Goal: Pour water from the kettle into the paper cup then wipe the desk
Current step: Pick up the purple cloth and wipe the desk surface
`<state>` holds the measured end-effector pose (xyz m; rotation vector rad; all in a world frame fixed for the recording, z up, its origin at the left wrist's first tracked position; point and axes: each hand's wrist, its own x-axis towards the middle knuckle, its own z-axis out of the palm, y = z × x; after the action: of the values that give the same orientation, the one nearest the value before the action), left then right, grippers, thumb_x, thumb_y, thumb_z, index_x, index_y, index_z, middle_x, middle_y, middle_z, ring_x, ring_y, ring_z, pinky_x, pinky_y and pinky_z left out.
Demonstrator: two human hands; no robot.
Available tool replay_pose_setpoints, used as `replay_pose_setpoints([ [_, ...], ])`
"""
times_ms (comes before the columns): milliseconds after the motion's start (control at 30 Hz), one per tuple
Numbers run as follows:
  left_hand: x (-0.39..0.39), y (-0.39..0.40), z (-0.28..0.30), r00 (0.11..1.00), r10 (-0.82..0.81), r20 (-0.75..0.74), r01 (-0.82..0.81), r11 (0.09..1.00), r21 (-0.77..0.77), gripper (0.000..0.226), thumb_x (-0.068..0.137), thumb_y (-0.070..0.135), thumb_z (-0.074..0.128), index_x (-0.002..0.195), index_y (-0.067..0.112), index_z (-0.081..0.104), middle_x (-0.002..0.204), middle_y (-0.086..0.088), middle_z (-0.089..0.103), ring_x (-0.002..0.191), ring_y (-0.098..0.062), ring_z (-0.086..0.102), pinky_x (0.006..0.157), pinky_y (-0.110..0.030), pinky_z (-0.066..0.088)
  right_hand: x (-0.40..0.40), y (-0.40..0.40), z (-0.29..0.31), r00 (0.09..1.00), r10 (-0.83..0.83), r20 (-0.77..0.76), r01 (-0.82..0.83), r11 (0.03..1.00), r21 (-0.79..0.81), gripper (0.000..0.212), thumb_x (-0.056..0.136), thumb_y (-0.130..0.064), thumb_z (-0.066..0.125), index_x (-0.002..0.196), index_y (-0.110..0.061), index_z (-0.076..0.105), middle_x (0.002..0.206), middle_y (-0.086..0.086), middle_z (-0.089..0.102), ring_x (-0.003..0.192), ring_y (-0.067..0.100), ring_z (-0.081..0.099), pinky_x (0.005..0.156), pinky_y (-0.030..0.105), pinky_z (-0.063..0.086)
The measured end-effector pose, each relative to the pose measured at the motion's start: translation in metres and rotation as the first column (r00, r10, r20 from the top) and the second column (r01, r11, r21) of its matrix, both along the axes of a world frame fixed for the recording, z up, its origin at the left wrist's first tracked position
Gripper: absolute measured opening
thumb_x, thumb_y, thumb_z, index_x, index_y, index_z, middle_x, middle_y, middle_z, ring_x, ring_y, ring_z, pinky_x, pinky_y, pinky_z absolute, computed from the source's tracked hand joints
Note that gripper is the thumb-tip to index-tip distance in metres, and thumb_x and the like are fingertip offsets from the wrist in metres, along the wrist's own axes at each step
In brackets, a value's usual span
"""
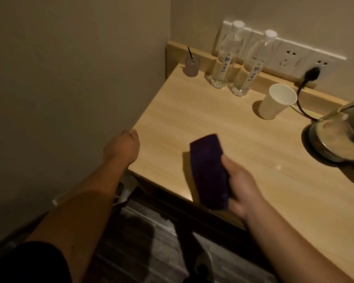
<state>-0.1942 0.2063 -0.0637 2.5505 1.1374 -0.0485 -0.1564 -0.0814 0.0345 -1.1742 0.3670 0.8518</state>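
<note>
Right hand [240, 188] grips blurred cloth [209, 170], seemingly pointing away.

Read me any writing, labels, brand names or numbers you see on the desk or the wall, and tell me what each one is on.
Nothing here can be read for certain.
Left water bottle: vertical blue characters on its label, too blurred to read.
Right water bottle: the same kind of vertical blue label, also too blurred.
Paper cup: no print visible.
Kettle: no visible marking.
Wall sockets: no lettering visible.
Purple cloth in the right hand: no tag or text visible.
</note>
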Motion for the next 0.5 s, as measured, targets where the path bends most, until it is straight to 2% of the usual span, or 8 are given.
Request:
replay_pose_setpoints([
  [67, 0.001, 0.001, -0.002, 1.000, 0.005, -0.003, -0.005, 1.000, 0.001, 0.062, 0.101, 0.045, 0.012, 0.120, 0.005, 0.056, 0.115, -0.024, 0.062, 0.100, -0.042, 0.059, 0.084, -0.047, 0.047, 0.054, 0.009, 0.007, 0.968, -0.013, 0.252, 0.051, 0.988, -0.143, 0.031, 0.097, -0.032, 0.047, 0.104, -0.009, 0.066, 0.101, 0.014, 0.072, 0.089, 0.031, 0.069, 0.069, 0.034, 0.051],
  [133, 0.002, 0.002, -0.002, 1.000, 0.013, -0.025, -0.012, 1.000, 0.011, 0.061, 0.101, 0.046, 0.012, 0.118, 0.007, 0.056, 0.110, -0.022, 0.064, 0.096, -0.041, 0.060, 0.080, -0.045, 0.047, 0.108, 0.024, 0.009, 0.838, 0.101, 0.535, 0.093, 0.942, -0.324, 0.028, 0.092, -0.039, 0.045, 0.092, -0.019, 0.065, 0.098, 0.018, 0.069, 0.095, 0.042, 0.063, 0.073, 0.043, 0.049],
  [167, 0.001, 0.002, -0.002, 0.999, 0.014, -0.037, -0.013, 1.000, 0.012, 0.059, 0.101, 0.046, 0.012, 0.118, 0.008, 0.055, 0.108, -0.020, 0.064, 0.095, -0.040, 0.060, 0.079, -0.044, 0.047, 0.133, 0.032, 0.006, 0.726, 0.221, 0.651, 0.100, 0.903, -0.418, 0.030, 0.092, -0.042, 0.041, 0.095, -0.023, 0.064, 0.101, 0.018, 0.067, 0.096, 0.042, 0.061, 0.077, 0.046, 0.048],
  [233, -0.001, 0.003, -0.006, 0.999, 0.011, -0.043, -0.010, 1.000, 0.016, 0.057, 0.101, 0.047, 0.013, 0.114, 0.010, 0.055, 0.102, -0.017, 0.065, 0.090, -0.037, 0.061, 0.077, -0.043, 0.049, 0.177, 0.050, -0.003, 0.425, 0.487, 0.763, 0.142, 0.797, -0.587, 0.035, 0.100, -0.038, 0.035, 0.120, -0.023, 0.059, 0.117, 0.013, 0.064, 0.104, 0.030, 0.057, 0.084, 0.041, 0.044],
  [300, 0.001, 0.005, -0.009, 0.996, 0.034, -0.079, -0.032, 0.999, 0.024, 0.056, 0.100, 0.049, 0.013, 0.111, 0.013, 0.054, 0.099, -0.015, 0.065, 0.088, -0.036, 0.061, 0.078, -0.044, 0.049, 0.215, 0.067, -0.021, 0.142, 0.702, 0.698, 0.193, 0.672, -0.715, 0.039, 0.103, -0.029, 0.034, 0.139, -0.018, 0.046, 0.137, 0.010, 0.055, 0.121, 0.027, 0.050, 0.095, 0.037, 0.039],
  [400, 0.005, 0.007, -0.012, 0.991, 0.078, -0.110, -0.075, 0.997, 0.025, 0.049, 0.101, 0.047, 0.019, 0.108, 0.014, 0.053, 0.097, -0.016, 0.065, 0.089, -0.037, 0.061, 0.076, -0.040, 0.046, 0.253, 0.088, -0.065, -0.171, 0.914, 0.368, 0.119, 0.390, -0.913, 0.047, 0.102, -0.026, 0.037, 0.147, -0.014, 0.034, 0.154, 0.011, 0.034, 0.140, 0.031, 0.030, 0.113, 0.041, 0.024],
  [433, 0.004, 0.007, -0.013, 0.994, 0.074, -0.083, -0.072, 0.997, 0.027, 0.047, 0.101, 0.047, 0.021, 0.105, 0.014, 0.054, 0.092, -0.016, 0.064, 0.085, -0.036, 0.061, 0.075, -0.040, 0.047, 0.261, 0.091, -0.079, -0.239, 0.931, 0.276, 0.130, 0.312, -0.941, 0.049, 0.102, -0.028, 0.037, 0.149, -0.014, 0.031, 0.156, 0.011, 0.030, 0.143, 0.032, 0.024, 0.115, 0.042, 0.020],
  [500, 0.002, 0.008, -0.012, 0.996, 0.071, -0.052, -0.069, 0.997, 0.037, 0.045, 0.101, 0.047, 0.024, 0.100, 0.015, 0.055, 0.084, -0.014, 0.063, 0.078, -0.034, 0.059, 0.076, -0.043, 0.049, 0.270, 0.095, -0.093, -0.276, 0.934, 0.226, 0.145, 0.273, -0.951, 0.052, 0.101, -0.030, 0.037, 0.149, -0.012, 0.029, 0.157, 0.012, 0.026, 0.144, 0.034, 0.021, 0.117, 0.045, 0.018],
])
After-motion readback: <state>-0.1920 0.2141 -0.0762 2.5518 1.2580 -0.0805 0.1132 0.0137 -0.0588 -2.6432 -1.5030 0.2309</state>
